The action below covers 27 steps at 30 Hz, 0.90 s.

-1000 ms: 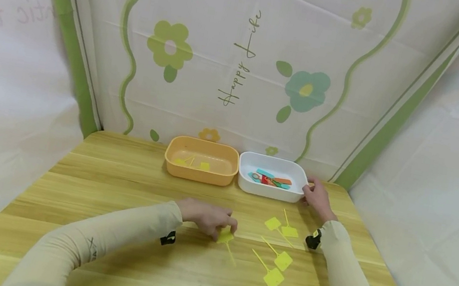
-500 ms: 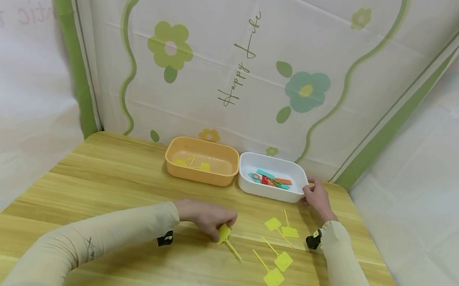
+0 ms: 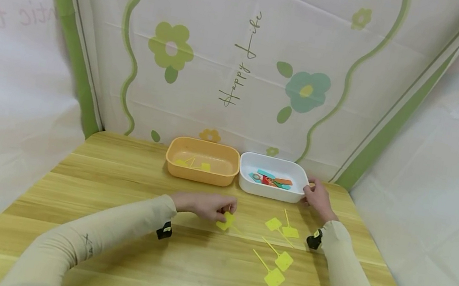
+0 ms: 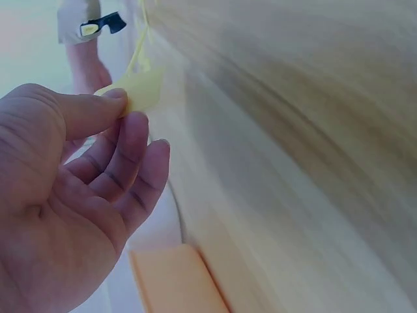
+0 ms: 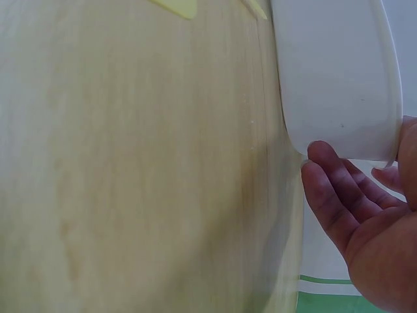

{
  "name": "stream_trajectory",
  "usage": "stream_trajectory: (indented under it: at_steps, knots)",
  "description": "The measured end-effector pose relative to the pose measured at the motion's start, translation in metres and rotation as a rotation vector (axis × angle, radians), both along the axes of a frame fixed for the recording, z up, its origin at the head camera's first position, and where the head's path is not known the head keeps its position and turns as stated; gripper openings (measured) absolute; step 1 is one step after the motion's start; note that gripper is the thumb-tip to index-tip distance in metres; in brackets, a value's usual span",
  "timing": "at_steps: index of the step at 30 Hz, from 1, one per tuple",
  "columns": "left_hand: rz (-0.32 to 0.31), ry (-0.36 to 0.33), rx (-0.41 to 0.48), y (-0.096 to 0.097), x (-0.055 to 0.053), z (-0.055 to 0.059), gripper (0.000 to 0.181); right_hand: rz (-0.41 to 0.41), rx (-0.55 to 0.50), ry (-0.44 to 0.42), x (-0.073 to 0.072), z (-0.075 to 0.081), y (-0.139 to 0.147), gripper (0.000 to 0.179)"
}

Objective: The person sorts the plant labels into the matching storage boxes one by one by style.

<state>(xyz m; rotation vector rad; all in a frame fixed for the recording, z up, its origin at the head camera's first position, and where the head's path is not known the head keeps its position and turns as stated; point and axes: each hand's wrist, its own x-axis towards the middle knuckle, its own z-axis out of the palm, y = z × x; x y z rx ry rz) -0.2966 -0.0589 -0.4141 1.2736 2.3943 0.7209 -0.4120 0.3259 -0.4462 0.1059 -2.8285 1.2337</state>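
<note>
My left hand (image 3: 206,205) pinches the flat square head of a yellow tag (image 3: 225,222) between thumb and fingers, just above the table in the head view. Its thin tail points away from the hand. In the left wrist view the thumb presses on the tag (image 4: 144,90), and the other fingers curl below. At the far right my right hand (image 3: 317,199) holds the end of a white bin (image 3: 269,191), fingertips against its outer wall in the right wrist view. Several yellow tags (image 3: 273,278) lie loose on the table between the hands.
An orange bin (image 3: 200,176) with a few yellow tags in it stands left of the white bin, side by side. Teal, orange and red pieces (image 3: 270,180) lie in the white one. A printed curtain (image 3: 225,61) hangs behind the wooden table (image 3: 171,275).
My left hand has drawn the tag slightly back toward the bins and lifted it, and the tag's tail has swung around. The right hand has stayed at the white bin.
</note>
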Motion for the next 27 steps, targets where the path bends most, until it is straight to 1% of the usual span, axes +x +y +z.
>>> stream_trajectory:
  at_steps: [2, 4, 6, 8, 12, 16, 23, 27]
  knots:
    - [0.001, 0.026, 0.007, -0.001, -0.002, 0.002, 0.014, 0.002, 0.002, 0.002, 0.000, 0.000, 0.000, 0.046]
    - [0.004, 0.069, 0.003, -0.002, -0.004, 0.004, 0.012, 0.004, 0.003, 0.002, 0.000, -0.001, 0.001, 0.046]
    - [0.018, 0.110, -0.003, -0.003, -0.007, 0.005, 0.010, 0.002, 0.000, 0.003, 0.000, -0.001, 0.001, 0.046]
    - [0.041, 0.136, -0.013, -0.005, -0.010, 0.005, 0.009, 0.007, 0.003, 0.001, 0.001, 0.000, 0.002, 0.047]
    - [0.088, 0.163, -0.027, -0.009, -0.013, 0.009, 0.008, 0.012, 0.004, -0.002, 0.001, 0.001, 0.002, 0.048]
    - [0.124, 0.179, -0.019, -0.015, -0.017, 0.016, 0.007, 0.013, 0.001, -0.001, 0.000, 0.001, 0.002, 0.048]
    - [0.221, 0.177, 0.050, -0.029, -0.027, 0.023, 0.009, 0.006, 0.010, -0.001, 0.000, 0.001, 0.002, 0.048]
    - [0.267, 0.213, 0.088, -0.037, -0.033, 0.026, 0.007, 0.004, 0.010, -0.011, 0.001, 0.001, 0.001, 0.049]
